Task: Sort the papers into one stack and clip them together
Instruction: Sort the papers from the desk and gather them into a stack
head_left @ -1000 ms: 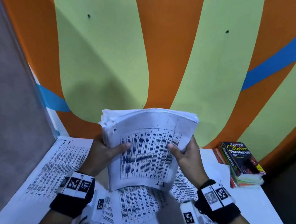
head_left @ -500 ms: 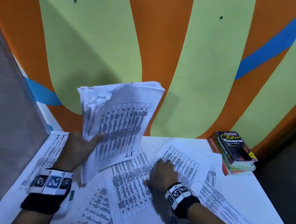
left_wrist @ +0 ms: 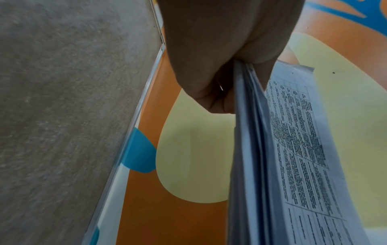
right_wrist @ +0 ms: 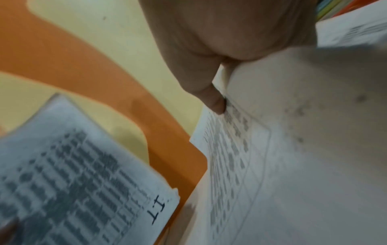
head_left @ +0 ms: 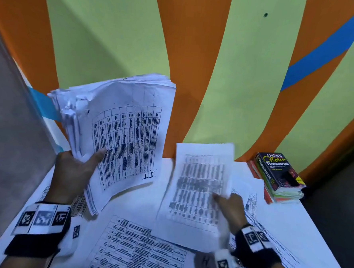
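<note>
The left hand point(head_left: 74, 169) grips a thick stack of papers point(head_left: 122, 130) by its lower left edge, thumb across the front sheet and the other fingers curled behind, holding it upright above the left side of the white table point(head_left: 303, 224). In the left wrist view the same hand point(left_wrist: 220, 58) clamps the stack point(left_wrist: 261, 149) edge-on, so the many layered sheets show as a grey wedge. The front sheet carries a printed table, and handwritten "I.T" sits at its lower right corner; the table's small print cannot be read.

The right hand point(head_left: 229, 209) pinches a single sheet point(head_left: 199, 187) at its right edge, thumb on the printed face, lifting it tilted off the table. The right wrist view shows that thumb point(right_wrist: 213, 99) pressed on the sheet point(right_wrist: 293, 149); the fingers behind are hidden. This sheet is motion-blurred and its print is unreadable.

More printed sheets point(head_left: 140, 251) lie loose on the table, partly covered by the arms and cut off by the lower frame edge. Both wrists wear black bands with square markers.

At the table's far right corner stands a pile of books point(head_left: 281, 177) against the orange and green wall; the top cover reads "Oxford Colour Thesaurus".
</note>
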